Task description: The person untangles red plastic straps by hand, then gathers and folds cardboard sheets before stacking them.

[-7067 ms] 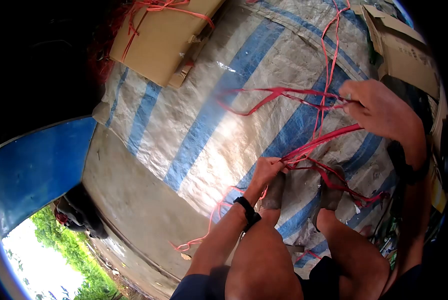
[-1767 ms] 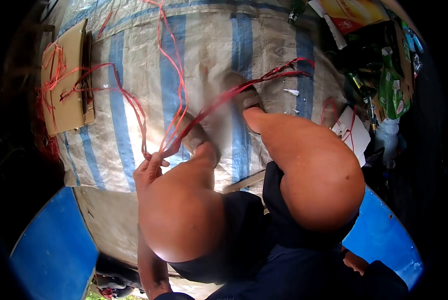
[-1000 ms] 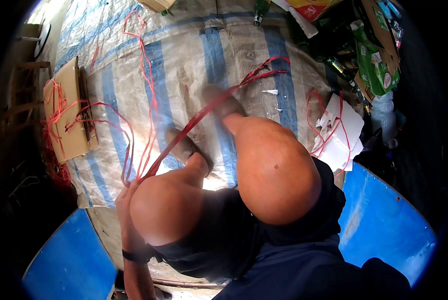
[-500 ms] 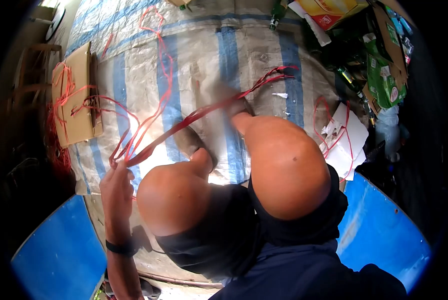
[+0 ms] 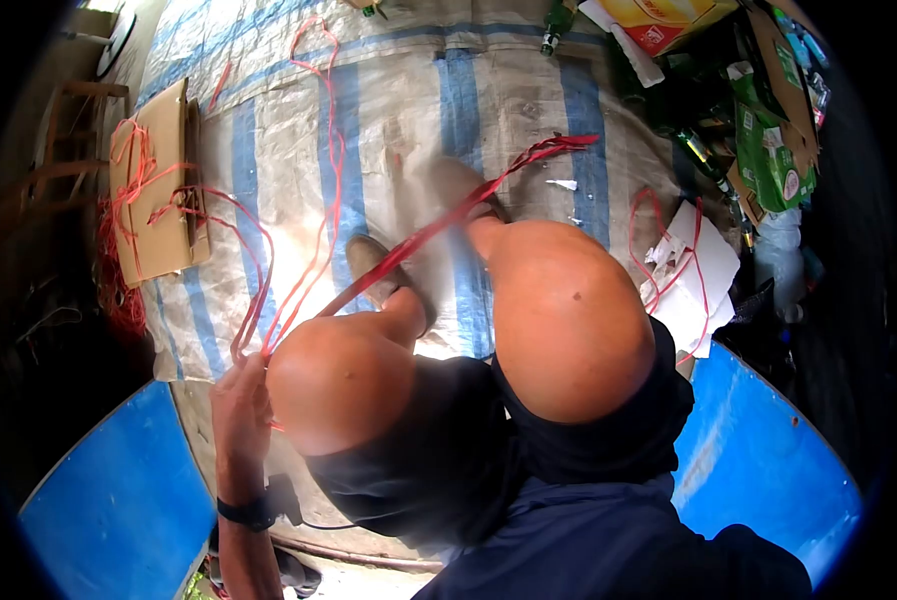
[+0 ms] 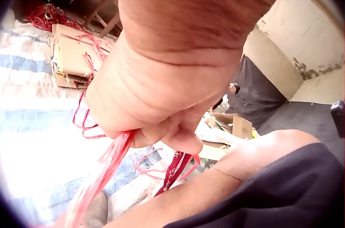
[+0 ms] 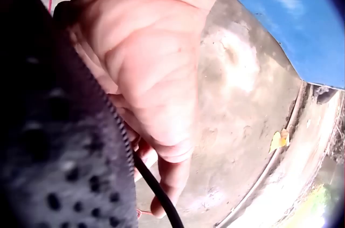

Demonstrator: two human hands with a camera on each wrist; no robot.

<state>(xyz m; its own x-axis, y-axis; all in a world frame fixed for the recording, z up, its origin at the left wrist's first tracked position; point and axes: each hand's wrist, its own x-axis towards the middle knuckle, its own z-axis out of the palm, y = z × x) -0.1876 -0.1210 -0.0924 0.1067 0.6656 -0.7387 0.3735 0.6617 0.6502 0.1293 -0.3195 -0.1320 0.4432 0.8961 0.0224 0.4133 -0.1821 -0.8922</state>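
Observation:
Beside the left knee, my left hand (image 5: 240,405) grips a bunch of red and pink plastic twine (image 5: 408,245), its fingers curled round the strands. One flattened length runs from there across the shoes to the right, and thinner strands (image 5: 340,160) trail forward over the sheet. In the left wrist view the twine (image 6: 105,171) comes out below the hand (image 6: 156,88). My right hand (image 7: 153,71) is out of the head view; its own wrist view has it hanging low above the concrete floor (image 7: 237,93), thumb pointing down, other fingers partly hidden behind a dark perforated item and a black cord (image 7: 159,190).
Flattened cardboard (image 5: 158,190) tied with pink twine lies at the left on the striped sheet (image 5: 398,100). Green bottles (image 5: 558,25), cartons (image 5: 768,150) and a white board (image 5: 693,260) with twine lie at the right. Blue panels (image 5: 123,490) flank the person.
Seven seconds ago both hands held the twine; the right hand has since let go and left the head view. The left hand has shifted to beside the left knee, still holding the twine.

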